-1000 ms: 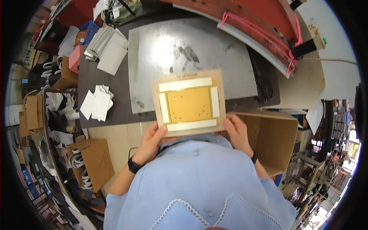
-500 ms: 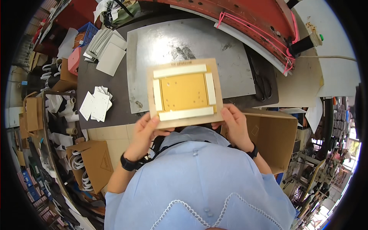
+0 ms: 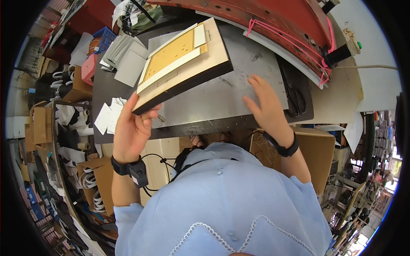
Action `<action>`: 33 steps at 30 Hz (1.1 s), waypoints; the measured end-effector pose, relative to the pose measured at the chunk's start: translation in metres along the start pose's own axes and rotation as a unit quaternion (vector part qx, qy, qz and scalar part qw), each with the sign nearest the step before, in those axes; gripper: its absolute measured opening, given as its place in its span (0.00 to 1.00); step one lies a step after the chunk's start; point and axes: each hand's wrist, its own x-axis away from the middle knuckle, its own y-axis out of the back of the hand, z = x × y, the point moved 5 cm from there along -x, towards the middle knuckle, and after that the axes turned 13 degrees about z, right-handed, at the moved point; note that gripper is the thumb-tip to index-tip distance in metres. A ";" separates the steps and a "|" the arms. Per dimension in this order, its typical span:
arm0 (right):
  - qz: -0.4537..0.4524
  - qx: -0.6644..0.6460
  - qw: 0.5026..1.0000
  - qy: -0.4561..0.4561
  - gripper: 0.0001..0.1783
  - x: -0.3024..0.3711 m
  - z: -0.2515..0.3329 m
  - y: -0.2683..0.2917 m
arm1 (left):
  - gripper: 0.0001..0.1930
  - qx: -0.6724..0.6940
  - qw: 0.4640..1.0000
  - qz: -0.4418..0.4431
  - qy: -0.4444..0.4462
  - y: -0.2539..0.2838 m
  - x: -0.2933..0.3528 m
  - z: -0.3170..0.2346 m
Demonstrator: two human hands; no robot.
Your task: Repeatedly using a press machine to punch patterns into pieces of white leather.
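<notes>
A thick wooden cutting die [image 3: 188,68] hangs tilted over the table, its dark side edge turned toward me. White strips frame the yellow panel with small holes on its face. My left hand [image 3: 133,130] is closed on the die's near left corner, thumb against the edge and fingers beneath. To the right of the die, my right hand [image 3: 268,109] is off it, fingers stretched out above the grey metal plate [image 3: 252,81]. Behind the die lies a stack of white sheets [image 3: 130,68]. Smaller white pieces with holes [image 3: 106,117] lie near my left hand, partly covered.
A red machine beam [image 3: 290,21] wound with pink cord [image 3: 284,36] crosses the far right. Black-handled scissors [image 3: 294,100] lie at the table's right side. Cardboard boxes stand below the table, one at right [image 3: 309,153] and one at left [image 3: 102,175].
The die has gone from both hands to the left hand alone, and has risen, moved left and tilted. My right hand has let go and moved up, its fingers spread.
</notes>
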 end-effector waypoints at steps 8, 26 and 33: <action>0.313 -0.285 0.884 0.197 0.22 0.044 0.063 -0.070 | 0.20 0.086 0.994 0.059 -0.027 0.004 -0.001 -0.014; 0.046 -0.521 0.836 -0.165 0.17 0.032 -0.012 -0.022 | 0.23 -0.209 0.972 0.055 0.094 -0.003 -0.049 0.040; 0.036 -0.219 0.967 -0.124 0.23 0.018 -0.022 -0.010 | 0.26 -0.370 0.917 0.015 0.150 0.019 -0.079 0.072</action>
